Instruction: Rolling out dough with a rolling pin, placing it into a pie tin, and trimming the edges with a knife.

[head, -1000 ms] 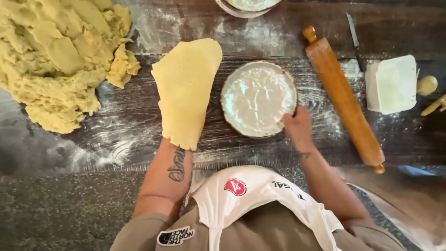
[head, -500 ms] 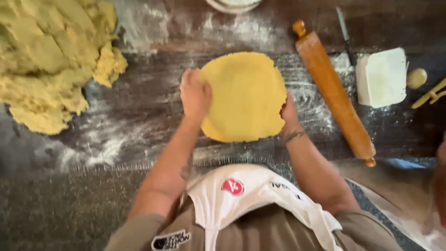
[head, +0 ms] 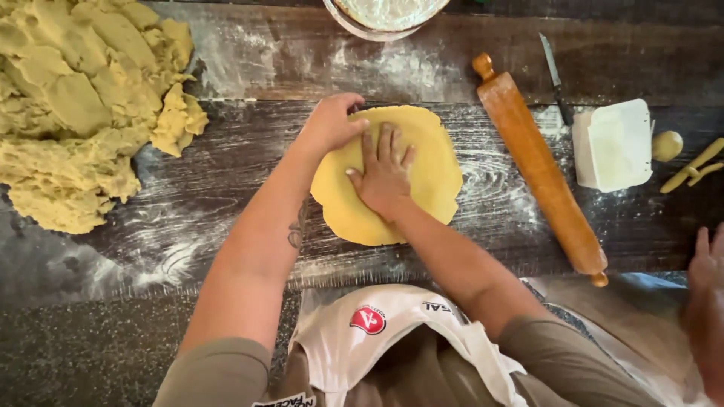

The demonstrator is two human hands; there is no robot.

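Observation:
A flat round sheet of yellow dough (head: 430,169) lies draped over a round tin on the floured dark wooden table (head: 249,158); the tin is hidden beneath it. My right hand (head: 383,175) presses flat on the middle of the sheet, fingers spread. My left hand (head: 332,120) curls over the sheet's upper left edge, fingers bent onto the rim.
A big heap of yellow dough (head: 75,98) fills the upper left. A wooden rolling pin (head: 539,166) lies diagonally to the right, beside a knife (head: 556,79), a white block (head: 615,145) and small dough bits (head: 667,145). A bowl (head: 385,19) stands at the top. Another person's hand (head: 705,301) shows at right.
The dough sheet went from hanging in my left hand to lying over the floured tin. My right hand moved from the tin's side onto the sheet's middle; my left shifted to the upper left rim.

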